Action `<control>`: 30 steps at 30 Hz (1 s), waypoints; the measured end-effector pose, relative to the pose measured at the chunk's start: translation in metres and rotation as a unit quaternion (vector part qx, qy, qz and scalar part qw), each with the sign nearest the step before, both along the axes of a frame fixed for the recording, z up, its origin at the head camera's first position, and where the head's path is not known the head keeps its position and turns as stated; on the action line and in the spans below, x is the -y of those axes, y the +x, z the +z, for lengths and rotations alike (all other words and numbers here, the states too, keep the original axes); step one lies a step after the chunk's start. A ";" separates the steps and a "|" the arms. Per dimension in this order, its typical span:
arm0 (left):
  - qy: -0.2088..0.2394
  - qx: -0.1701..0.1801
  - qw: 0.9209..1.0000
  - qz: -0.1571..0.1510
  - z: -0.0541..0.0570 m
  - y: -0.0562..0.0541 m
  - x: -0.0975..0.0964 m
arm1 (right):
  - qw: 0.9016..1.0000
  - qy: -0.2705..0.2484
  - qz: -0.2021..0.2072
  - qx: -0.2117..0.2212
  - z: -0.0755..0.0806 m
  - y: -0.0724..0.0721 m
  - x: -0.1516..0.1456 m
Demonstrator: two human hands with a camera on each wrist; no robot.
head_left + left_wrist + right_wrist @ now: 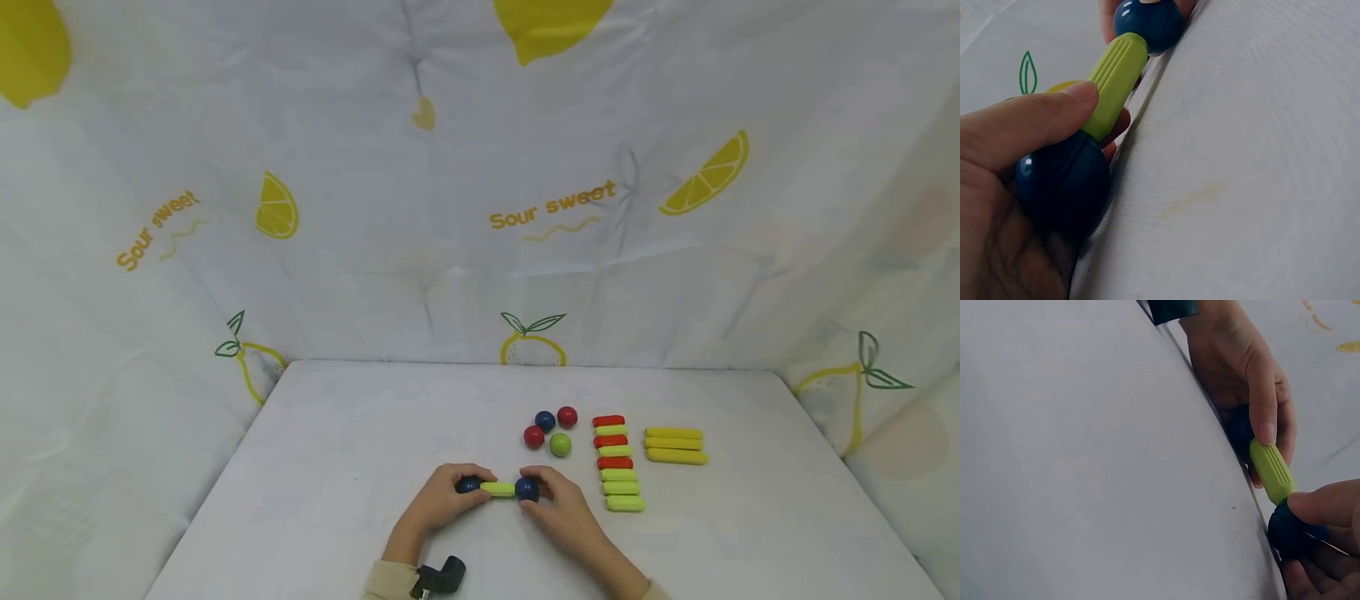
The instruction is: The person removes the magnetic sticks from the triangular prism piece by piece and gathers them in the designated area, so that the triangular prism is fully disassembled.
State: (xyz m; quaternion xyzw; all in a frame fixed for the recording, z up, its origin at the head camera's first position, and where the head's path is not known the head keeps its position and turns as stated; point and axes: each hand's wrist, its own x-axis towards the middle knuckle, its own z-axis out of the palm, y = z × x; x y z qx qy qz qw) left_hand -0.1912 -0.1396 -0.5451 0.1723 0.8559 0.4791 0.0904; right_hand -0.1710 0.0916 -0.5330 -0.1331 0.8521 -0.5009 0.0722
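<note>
A short yellow-green ribbed stick [497, 489] joins two dark blue balls end to end, low over the white table. Around the left ball [1063, 184] curls my left hand [448, 493], its thumb pressing the near end of the stick. My right hand [558, 508] pinches the other blue ball [527, 489] between thumb and fingers. In the right wrist view the stick [1274, 474] runs straight from one ball to the other, and part of each ball is hidden by fingers.
Beyond my hands lie two red balls [567, 416], a blue ball [545, 421] and a green ball [560, 445]. To the right stands a column of several short red and yellow-green sticks [619, 488], then three longer yellow sticks [676, 444]. A lemon-print curtain [360, 275] hangs behind the table [315, 467].
</note>
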 end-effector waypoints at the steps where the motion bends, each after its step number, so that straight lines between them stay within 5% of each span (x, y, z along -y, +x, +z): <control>1: -0.002 -0.003 1.000 0.000 0.000 0.000 0.000 | 1.000 -0.001 0.003 -0.006 -0.001 0.000 0.000; 7: -0.002 -0.014 1.000 -0.004 0.000 -0.001 0.003 | 0.999 -0.007 0.007 -0.040 -0.005 -0.002 0.000; 25: 0.022 0.002 1.000 0.004 0.001 0.002 0.000 | 0.999 -0.009 -0.001 -0.045 -0.011 -0.001 -0.002; 30: 0.019 0.000 1.000 0.008 -0.001 0.000 0.001 | 0.994 0.021 -0.074 -0.078 -0.011 0.000 -0.002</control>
